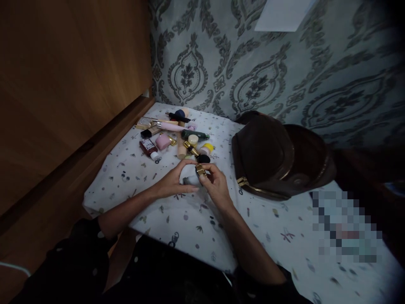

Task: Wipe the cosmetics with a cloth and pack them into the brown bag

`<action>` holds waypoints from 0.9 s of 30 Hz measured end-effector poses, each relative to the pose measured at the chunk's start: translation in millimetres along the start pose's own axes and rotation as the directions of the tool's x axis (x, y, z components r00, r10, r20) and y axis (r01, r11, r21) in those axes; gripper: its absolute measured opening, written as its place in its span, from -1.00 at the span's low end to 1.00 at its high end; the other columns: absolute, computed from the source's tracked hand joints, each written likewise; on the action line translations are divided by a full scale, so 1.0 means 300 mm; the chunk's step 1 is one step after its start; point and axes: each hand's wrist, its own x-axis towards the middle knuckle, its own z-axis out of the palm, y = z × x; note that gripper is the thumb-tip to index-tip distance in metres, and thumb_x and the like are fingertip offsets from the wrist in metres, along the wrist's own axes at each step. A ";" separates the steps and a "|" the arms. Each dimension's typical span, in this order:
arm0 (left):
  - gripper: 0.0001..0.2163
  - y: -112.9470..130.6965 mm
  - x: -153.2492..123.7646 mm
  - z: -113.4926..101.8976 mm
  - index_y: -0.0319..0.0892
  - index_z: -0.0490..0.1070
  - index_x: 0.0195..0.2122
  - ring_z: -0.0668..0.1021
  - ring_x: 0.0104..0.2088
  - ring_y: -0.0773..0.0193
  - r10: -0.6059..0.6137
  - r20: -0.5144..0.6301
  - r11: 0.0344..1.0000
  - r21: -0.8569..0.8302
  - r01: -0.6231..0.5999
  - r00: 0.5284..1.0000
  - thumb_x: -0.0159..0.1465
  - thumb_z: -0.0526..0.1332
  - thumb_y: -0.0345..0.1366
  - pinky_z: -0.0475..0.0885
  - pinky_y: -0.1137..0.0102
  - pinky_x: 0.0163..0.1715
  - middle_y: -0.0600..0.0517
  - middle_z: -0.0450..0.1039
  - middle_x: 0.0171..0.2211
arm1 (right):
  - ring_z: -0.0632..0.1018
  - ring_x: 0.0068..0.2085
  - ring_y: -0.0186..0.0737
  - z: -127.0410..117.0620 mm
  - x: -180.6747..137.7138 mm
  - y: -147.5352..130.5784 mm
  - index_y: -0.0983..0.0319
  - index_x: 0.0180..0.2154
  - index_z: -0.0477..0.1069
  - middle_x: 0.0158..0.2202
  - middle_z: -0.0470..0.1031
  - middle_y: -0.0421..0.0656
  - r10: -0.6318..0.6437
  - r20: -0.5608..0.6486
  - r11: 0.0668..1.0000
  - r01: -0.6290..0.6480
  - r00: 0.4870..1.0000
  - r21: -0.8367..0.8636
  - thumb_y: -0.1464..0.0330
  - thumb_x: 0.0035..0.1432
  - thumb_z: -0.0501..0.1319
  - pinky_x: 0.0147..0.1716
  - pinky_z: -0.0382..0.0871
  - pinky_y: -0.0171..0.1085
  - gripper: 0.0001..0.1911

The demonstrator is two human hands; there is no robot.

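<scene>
My left hand [176, 181] is curled around a small pale round container [190, 179] just above the patterned white tablecloth [190, 228]. My right hand [214, 183] pinches a small gold cap or fitting [200, 170] at the top of that container. Both hands meet at the middle of the table. Just beyond them lies a scatter of cosmetics: a gold-and-black brush [196, 153], a yellow-lidded jar [207, 148], a pink case [163, 141], a dark red bottle [148, 147] and a green tube [194, 135].
A brown leather clasp bag [268, 162] lies open to the right of the hands. A wooden panel [63, 84] closes the left side and patterned wallpaper [253, 71] stands behind. A blurred patch covers something at the right front.
</scene>
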 end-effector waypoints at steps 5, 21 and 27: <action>-0.39 0.002 0.002 -0.009 -0.10 0.26 0.11 0.59 -0.22 0.15 -0.134 -0.011 0.973 -0.194 0.129 0.991 0.07 0.42 -0.09 0.57 0.32 -0.39 -0.09 0.41 0.02 | 0.48 0.09 0.00 -0.011 -0.005 -0.034 0.11 0.05 0.41 0.10 0.48 -0.10 0.047 0.127 0.986 -0.066 0.991 0.151 -0.02 0.03 0.34 0.01 0.43 -0.09 -0.40; -0.46 -0.010 0.004 -0.002 -0.16 0.24 0.19 0.60 -0.14 0.11 -0.078 -0.052 0.990 -0.124 0.071 0.996 0.29 0.18 0.04 0.63 0.26 -0.32 -0.16 0.40 0.12 | 0.53 -0.21 -0.18 0.036 -0.011 -0.027 0.13 -0.20 0.32 -0.23 0.53 -0.19 0.146 -0.068 0.948 -0.120 0.987 0.295 0.04 -0.15 0.48 -0.16 0.42 -0.21 -0.44; -0.20 -0.033 0.000 0.013 -0.22 0.11 0.27 0.45 0.15 -0.05 0.086 -0.100 0.943 0.329 -0.049 0.991 0.06 0.44 -0.21 0.34 0.08 0.18 -0.19 0.36 0.18 | 0.57 -0.19 -0.16 0.075 -0.026 -0.015 0.13 -0.14 0.25 -0.21 0.56 -0.15 0.199 -0.110 0.933 -0.154 0.974 0.324 0.05 -0.14 0.48 -0.11 0.46 -0.14 -0.38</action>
